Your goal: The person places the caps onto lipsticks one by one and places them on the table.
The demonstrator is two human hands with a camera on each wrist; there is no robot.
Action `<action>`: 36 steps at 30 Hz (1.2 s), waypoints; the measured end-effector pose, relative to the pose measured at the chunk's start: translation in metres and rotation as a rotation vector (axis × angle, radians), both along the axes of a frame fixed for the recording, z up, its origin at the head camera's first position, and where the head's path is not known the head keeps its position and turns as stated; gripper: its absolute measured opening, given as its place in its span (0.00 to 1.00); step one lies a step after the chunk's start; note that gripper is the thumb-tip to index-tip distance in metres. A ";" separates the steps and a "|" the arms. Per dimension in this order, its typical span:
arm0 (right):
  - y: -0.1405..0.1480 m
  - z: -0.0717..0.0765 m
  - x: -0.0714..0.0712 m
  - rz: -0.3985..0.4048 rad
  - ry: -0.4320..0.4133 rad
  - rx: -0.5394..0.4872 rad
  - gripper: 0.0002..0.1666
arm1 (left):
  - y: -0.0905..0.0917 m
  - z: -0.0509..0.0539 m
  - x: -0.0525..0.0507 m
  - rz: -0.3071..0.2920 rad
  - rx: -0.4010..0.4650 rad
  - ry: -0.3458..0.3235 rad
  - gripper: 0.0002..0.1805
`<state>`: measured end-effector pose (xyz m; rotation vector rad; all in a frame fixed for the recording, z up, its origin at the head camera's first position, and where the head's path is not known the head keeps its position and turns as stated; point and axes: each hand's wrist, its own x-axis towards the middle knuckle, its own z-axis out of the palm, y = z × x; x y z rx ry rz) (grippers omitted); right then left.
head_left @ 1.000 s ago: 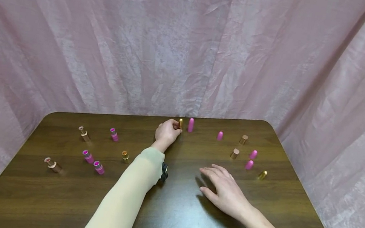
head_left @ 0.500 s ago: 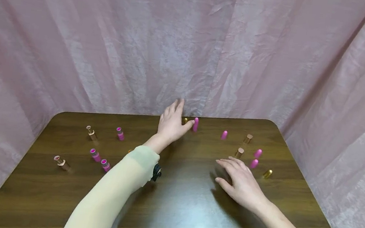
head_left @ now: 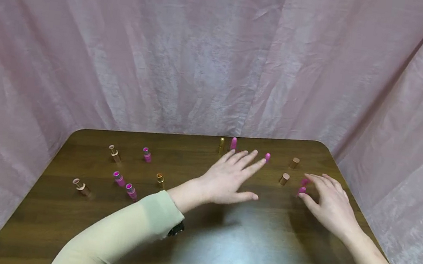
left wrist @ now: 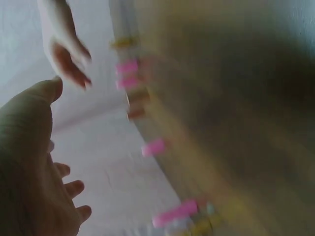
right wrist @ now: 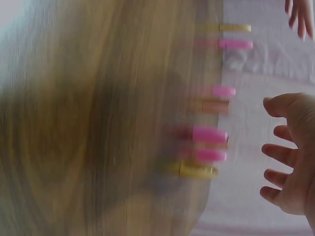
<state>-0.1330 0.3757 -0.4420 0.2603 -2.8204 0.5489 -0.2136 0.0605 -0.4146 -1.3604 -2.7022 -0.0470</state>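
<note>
My left hand [head_left: 225, 180] is above the middle of the table, fingers spread, holding nothing. Behind its fingertips stand a capped gold lipstick [head_left: 221, 145] and a taller pink lipstick [head_left: 234, 143], side by side at the back edge. My right hand [head_left: 330, 208] hovers at the right with fingers apart, its thumb and fingertips close to two pink lipstick caps [head_left: 302, 190]. It partly covers them in the head view. A gold cap [right wrist: 199, 170], hidden there, shows blurred in the right wrist view. Another pink cap [head_left: 268, 157] and two copper caps [head_left: 284, 179] stand nearby.
Uncapped lipsticks stand on the left of the wooden table [head_left: 45, 226]: pink ones [head_left: 119, 178], copper ones [head_left: 81, 187] and a gold one [head_left: 160, 180] by my left forearm. A pink curtain [head_left: 188, 58] hangs behind the table and along its sides.
My left hand has let go of the gold lipstick at the back edge, spread its fingers and drawn back toward me. My right hand has moved right, over the pink caps.
</note>
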 end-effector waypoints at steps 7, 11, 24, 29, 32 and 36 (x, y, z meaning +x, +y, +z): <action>0.036 -0.007 -0.005 -0.075 -0.129 0.035 0.41 | 0.018 -0.021 0.045 -0.158 -0.110 0.023 0.50; 0.045 -0.014 -0.007 -0.079 -0.147 0.074 0.40 | 0.024 -0.033 0.055 -0.181 -0.171 0.017 0.49; 0.049 -0.025 -0.010 -0.090 -0.218 0.143 0.21 | 0.030 -0.057 0.064 -0.192 -0.183 -0.031 0.47; 0.047 -0.028 -0.007 -0.083 -0.176 0.130 0.11 | 0.026 -0.062 0.065 -0.188 -0.168 -0.051 0.46; 0.042 -0.027 -0.004 -0.080 -0.130 0.118 0.08 | 0.021 -0.063 0.063 -0.185 -0.144 -0.053 0.46; 0.027 -0.018 0.001 -0.073 -0.113 0.075 0.10 | 0.005 -0.059 0.057 -0.151 -0.074 -0.064 0.46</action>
